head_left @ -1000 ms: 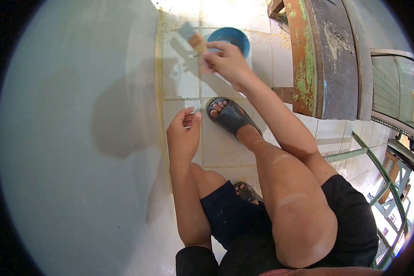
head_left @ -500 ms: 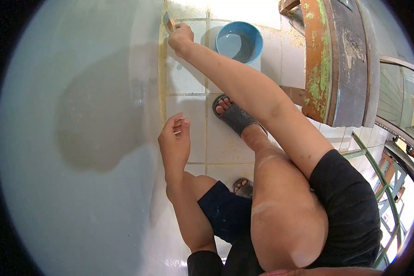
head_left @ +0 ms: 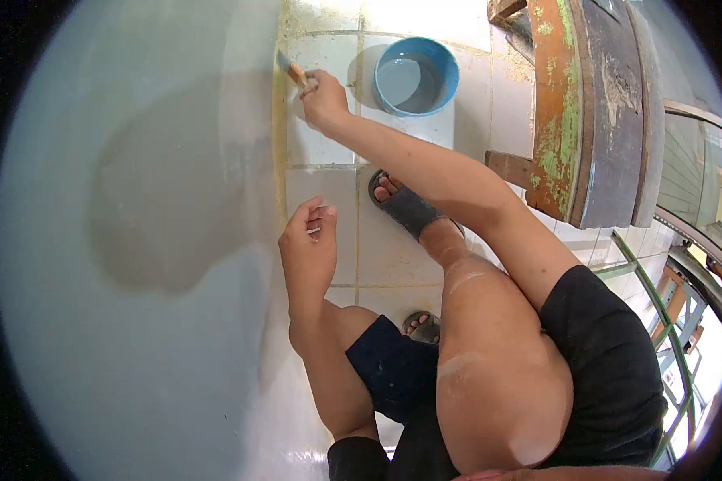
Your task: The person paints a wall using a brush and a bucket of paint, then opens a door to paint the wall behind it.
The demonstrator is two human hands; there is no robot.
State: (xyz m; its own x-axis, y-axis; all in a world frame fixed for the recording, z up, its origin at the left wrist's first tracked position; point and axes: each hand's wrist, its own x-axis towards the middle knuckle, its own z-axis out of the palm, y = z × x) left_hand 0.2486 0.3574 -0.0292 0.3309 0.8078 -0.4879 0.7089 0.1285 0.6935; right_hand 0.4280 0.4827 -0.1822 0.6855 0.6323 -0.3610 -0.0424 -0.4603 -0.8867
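My right hand [head_left: 326,99] is closed round the wooden handle of a paintbrush [head_left: 296,74]. The brush's dark bristles are at the foot of the pale grey-blue wall [head_left: 176,353], by the yellowish strip [head_left: 280,152] where wall and floor meet. To the right of that hand, a light blue bucket [head_left: 451,80] on the floor holds greyish-blue liquid. Lower down, my left hand [head_left: 308,244] hovers near the wall with loosely curled fingers, its thumb apart from them. I see no object held in it.
White floor tiles [head_left: 393,240] have yellowish stains. My sandalled feet, one in a dark sandal [head_left: 413,212], rest on them. A worn wooden piece of furniture [head_left: 557,120] with peeling orange and green paint stands to the right. Behind it are green metal bars [head_left: 675,337].
My right hand and the paintbrush have moved down along the wall's foot, towards me. My left hand has shifted slightly right, its fingers a little more parted.
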